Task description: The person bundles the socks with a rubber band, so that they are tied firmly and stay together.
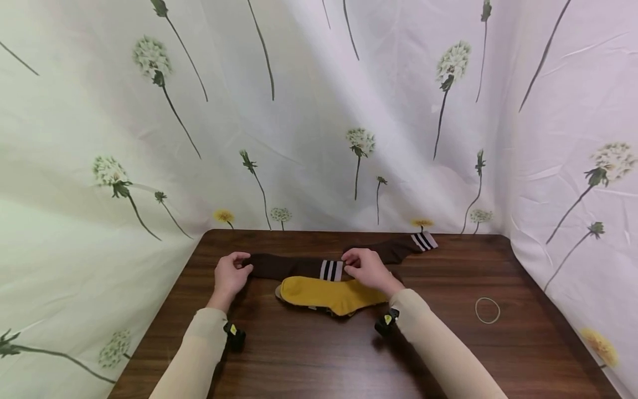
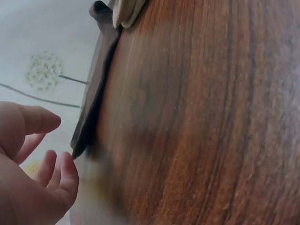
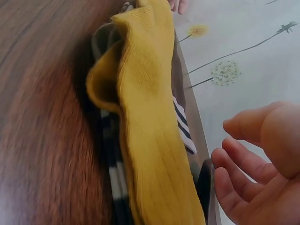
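Note:
A dark brown sock (image 1: 284,267) lies flat across the table, its white-and-black striped cuff pointing right. By its plain left end is my left hand (image 1: 231,274), thumb and fingers apart; the left wrist view shows nothing between them. My right hand (image 1: 369,269) hovers near the striped cuff with loosely bent fingers. Its thumb (image 3: 243,123) and fingertips are separated in the right wrist view and hold nothing. In front of the brown sock lies a yellow sock (image 1: 324,293), stacked on other socks, including a dark striped one (image 3: 112,140). The right forearm partly covers its right end.
Another brown sock (image 1: 399,252) with a striped cuff lies farther back to the right. A thin pale rubber band (image 1: 476,307) rests on the right side of the wooden table (image 1: 309,354). A flower-print curtain (image 1: 309,127) hangs behind and at both sides.

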